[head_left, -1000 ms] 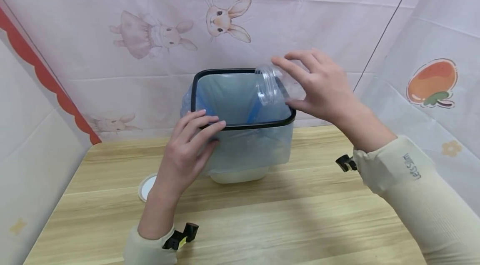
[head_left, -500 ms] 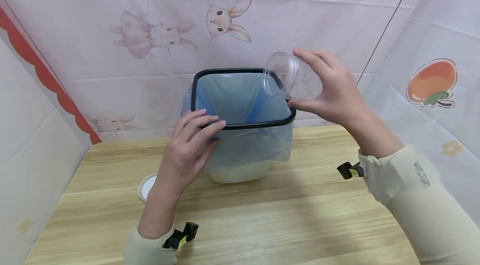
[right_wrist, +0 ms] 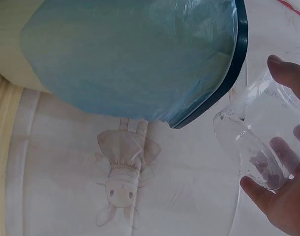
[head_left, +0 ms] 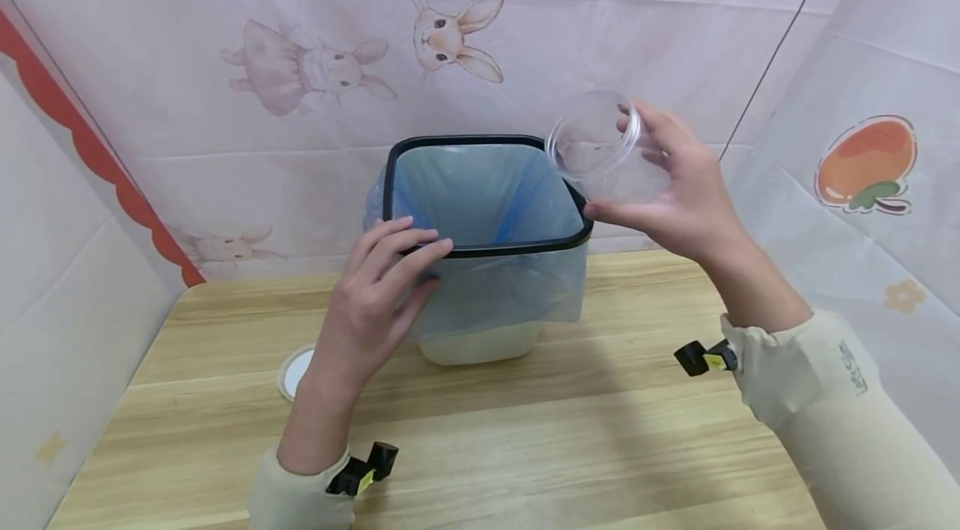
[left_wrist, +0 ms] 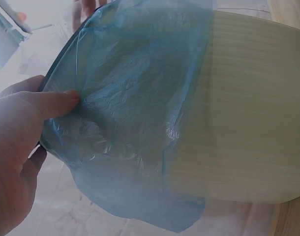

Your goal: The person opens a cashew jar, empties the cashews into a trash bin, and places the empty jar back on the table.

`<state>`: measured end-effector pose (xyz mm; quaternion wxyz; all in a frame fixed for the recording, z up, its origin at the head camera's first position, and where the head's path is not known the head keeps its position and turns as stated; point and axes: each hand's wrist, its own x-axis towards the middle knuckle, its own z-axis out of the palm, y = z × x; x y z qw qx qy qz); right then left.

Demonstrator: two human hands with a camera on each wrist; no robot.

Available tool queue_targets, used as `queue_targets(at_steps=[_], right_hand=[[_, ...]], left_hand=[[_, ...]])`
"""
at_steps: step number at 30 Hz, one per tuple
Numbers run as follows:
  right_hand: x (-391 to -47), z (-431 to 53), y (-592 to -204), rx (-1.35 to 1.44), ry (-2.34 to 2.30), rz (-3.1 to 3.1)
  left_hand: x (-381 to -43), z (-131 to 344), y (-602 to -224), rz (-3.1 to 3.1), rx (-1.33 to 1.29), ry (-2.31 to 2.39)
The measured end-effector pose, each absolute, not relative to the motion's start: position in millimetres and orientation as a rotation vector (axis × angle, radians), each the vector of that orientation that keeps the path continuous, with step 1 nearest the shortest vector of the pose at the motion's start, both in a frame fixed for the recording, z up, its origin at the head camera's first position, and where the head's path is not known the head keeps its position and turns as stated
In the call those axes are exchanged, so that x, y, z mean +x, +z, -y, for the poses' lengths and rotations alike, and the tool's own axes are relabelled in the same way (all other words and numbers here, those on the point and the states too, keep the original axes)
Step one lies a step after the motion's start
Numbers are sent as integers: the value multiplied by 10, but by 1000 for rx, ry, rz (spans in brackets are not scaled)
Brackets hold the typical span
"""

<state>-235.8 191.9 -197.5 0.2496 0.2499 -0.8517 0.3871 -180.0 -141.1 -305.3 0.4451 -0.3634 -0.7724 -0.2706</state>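
A pale bin (head_left: 480,347) with a black rim (head_left: 517,248) stands on the table, lined with a translucent blue bag (head_left: 517,288) folded down outside. My left hand (head_left: 363,309) grips the rim at the bin's near left corner, fingers over the edge and thumb (left_wrist: 61,102) pressing the bag from outside. Over the far right corner, a clear plastic jar (head_left: 596,142) is held tilted in my right hand (head_left: 686,188), its open mouth facing left and toward the head camera. The right wrist view shows thumb and fingers around the jar (right_wrist: 260,130), with small dark specks inside.
A round white lid (head_left: 296,372) lies on the wood-grain table (head_left: 525,447), partly behind my left forearm. Close behind the bin hangs a pale cloth wall (head_left: 600,38) printed with rabbits. Similar panels rise on both sides.
My right hand has drawn the jar up and right from over the bin's opening, turning its mouth more toward the head camera. The left hand stays put on the rim.
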Motion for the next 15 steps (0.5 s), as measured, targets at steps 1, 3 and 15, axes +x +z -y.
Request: queue_targets(at_steps=[1,3,15], right_hand=[[-2350,-1918,-1985,666,1093,2319],[-2336,-1916,-2003,645,1164,2316],[-2296,-2022,-2133,628,1565,2189]], left_hand=[[-1801,1411,-3054,1913,-901,-672],[-1804,1411,-3054,1912,-901,-671],[-1812,1416,-3061,1915,-901,-661]])
